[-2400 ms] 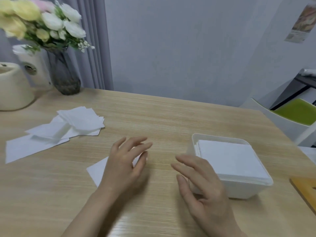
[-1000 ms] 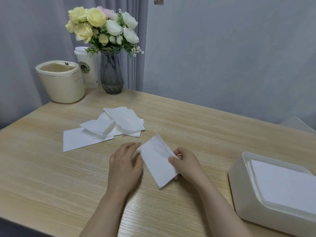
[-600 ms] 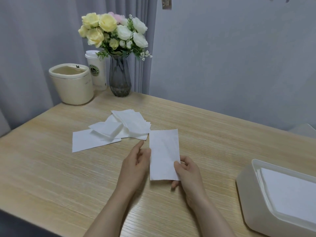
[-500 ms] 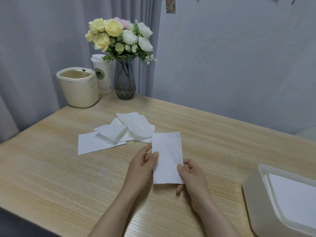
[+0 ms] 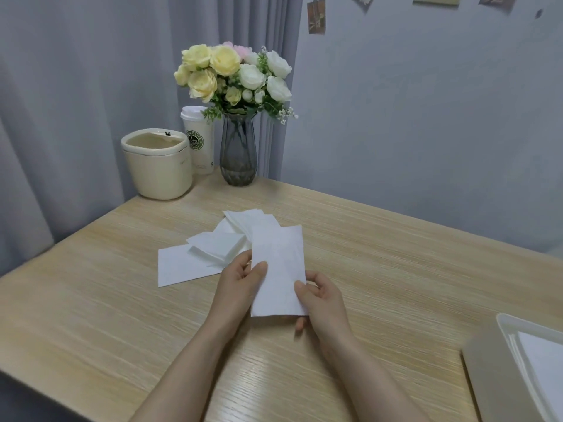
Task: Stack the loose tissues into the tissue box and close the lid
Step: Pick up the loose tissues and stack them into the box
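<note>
I hold one white folded tissue upright over the middle of the wooden table. My left hand pinches its left edge and my right hand pinches its lower right edge. Behind it a loose pile of white tissues lies spread on the table. The white tissue box sits at the bottom right corner, partly out of view, open on top with a stack of tissues inside. No lid is in view.
At the table's far left corner stand a cream round container, a white paper cup and a grey glass vase of flowers. A grey curtain hangs behind them. The wall runs along the table's far edge.
Both hands picked a tissue up off the table and turned it upright. My view shifted left, so the box slid toward the right edge.
</note>
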Demonstrator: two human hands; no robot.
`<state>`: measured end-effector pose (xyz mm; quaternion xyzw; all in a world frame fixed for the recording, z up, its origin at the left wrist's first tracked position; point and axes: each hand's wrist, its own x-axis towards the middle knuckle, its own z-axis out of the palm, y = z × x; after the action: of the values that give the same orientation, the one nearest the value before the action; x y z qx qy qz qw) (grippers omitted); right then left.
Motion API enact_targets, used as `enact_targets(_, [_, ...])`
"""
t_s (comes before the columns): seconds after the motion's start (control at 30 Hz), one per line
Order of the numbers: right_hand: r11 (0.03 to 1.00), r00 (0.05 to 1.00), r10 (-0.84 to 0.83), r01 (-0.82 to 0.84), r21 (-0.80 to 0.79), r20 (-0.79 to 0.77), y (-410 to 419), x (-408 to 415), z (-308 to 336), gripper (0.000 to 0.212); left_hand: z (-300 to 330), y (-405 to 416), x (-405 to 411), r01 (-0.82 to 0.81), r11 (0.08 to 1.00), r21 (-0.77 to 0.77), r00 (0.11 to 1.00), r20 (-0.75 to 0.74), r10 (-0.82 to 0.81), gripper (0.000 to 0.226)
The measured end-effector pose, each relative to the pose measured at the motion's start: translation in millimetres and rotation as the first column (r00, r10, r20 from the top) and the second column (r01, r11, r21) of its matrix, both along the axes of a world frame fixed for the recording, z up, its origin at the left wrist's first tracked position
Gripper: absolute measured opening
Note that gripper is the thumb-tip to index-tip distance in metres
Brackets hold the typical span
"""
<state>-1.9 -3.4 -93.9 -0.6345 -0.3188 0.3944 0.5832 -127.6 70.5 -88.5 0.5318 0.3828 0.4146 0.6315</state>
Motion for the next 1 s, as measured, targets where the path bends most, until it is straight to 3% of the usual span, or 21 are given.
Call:
enact_targets(0.23, [0.999, 1.000, 0.017, -0.017, 0.032, 0.003, 26, -12, -5, 0.007, -1, 18, -16, -0.054, 0.998, 0.033, 0.998, 0.014, 0.054, 0.021])
enact_targets(0.37, [0.990, 0.964, -0.105, 0.078, 0.118, 0.243, 41, -14, -13, 0.020, -7, 24, -28, -0.204, 0.979, -0.016, 0.976, 0.078, 0.205, 0.024])
enact_targets(0.5, [0.992, 0.751, -0.126, 0.074, 0.106, 0.649, 61, -7, -19, 0.045, -12, 30, -35, -0.304, 0.952, -0.044, 0.949, 0.074, 0.307, 0.026])
enact_targets(0.6, [1.000, 0.622, -0.011, 0.018, -0.001, 0.783, 75, 0, -22, 0.064, -15, 34, -35, -0.358, 0.932, -0.063, 0.930, 0.061, 0.362, 0.028])
enact_targets(0.77, [0.995, 0.524, 0.093, -0.016, -0.100, 0.846, 87, 13, -24, 0.067, -16, 35, -33, -0.407, 0.910, -0.086, 0.911, 0.038, 0.411, 0.028])
enact_targets(1.0, [0.979, 0.499, 0.200, -0.140, -0.149, 0.844, 102, 11, -20, 0.075, -16, 42, -37, -0.587, 0.807, -0.068, 0.808, 0.021, 0.589, 0.022])
